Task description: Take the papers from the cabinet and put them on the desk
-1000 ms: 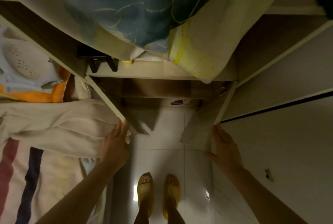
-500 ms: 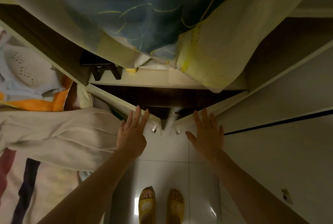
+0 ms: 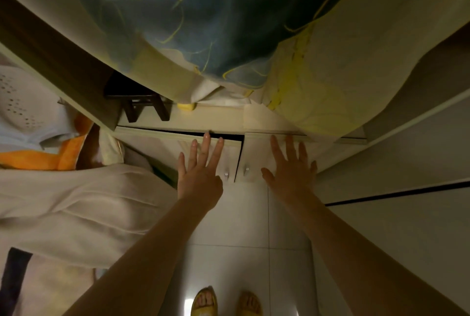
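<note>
A low white cabinet stands ahead with two doors. My left hand (image 3: 201,170) lies flat, fingers spread, on the left door (image 3: 162,145), which still shows a narrow dark gap along its top edge. My right hand (image 3: 292,168) presses flat on the right door (image 3: 256,153), which sits flush. Two small metal knobs (image 3: 226,175) sit between my hands. No papers are visible; both hands are empty. The cabinet's inside is hidden.
A blue and cream curtain (image 3: 216,23) hangs over the cabinet top (image 3: 216,115), where a small dark stand (image 3: 142,102) sits. A bed with cream bedding (image 3: 76,204) is at left, a white wardrobe (image 3: 394,188) at right. Yellow slippers (image 3: 203,300) on the tiled floor.
Both cabinet doors swung from wide open to nearly closed. My hands went from gripping the door edges to pressing flat on the door fronts, and moved closer together.
</note>
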